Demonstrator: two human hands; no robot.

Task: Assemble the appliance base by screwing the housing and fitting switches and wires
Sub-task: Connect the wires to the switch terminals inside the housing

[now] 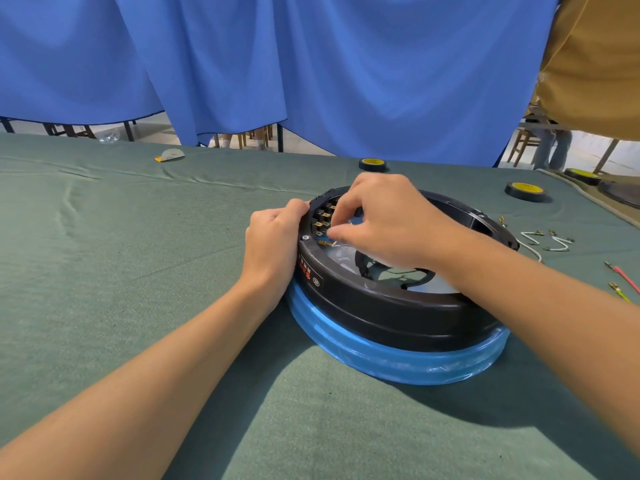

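Note:
A round black appliance base [391, 306] with a blue film-wrapped lower ring [388, 358] lies on the green table cloth. At its far left rim sits a switch block [323, 216] with brass terminals. My left hand [273, 244] grips the housing's outer left wall beside the switches. My right hand [381, 220] reaches over the rim and pinches a white wire [332, 243] with a brass connector, just below the terminals. The inside of the housing is partly hidden by my right hand.
Loose white wires [543, 239] and red and green leads [623, 282] lie right of the base. Yellow-cored tape rolls [372, 164] [525, 191] stand behind it. A small grey item [171, 154] sits far left. Blue curtains hang behind; a person stands at the top right.

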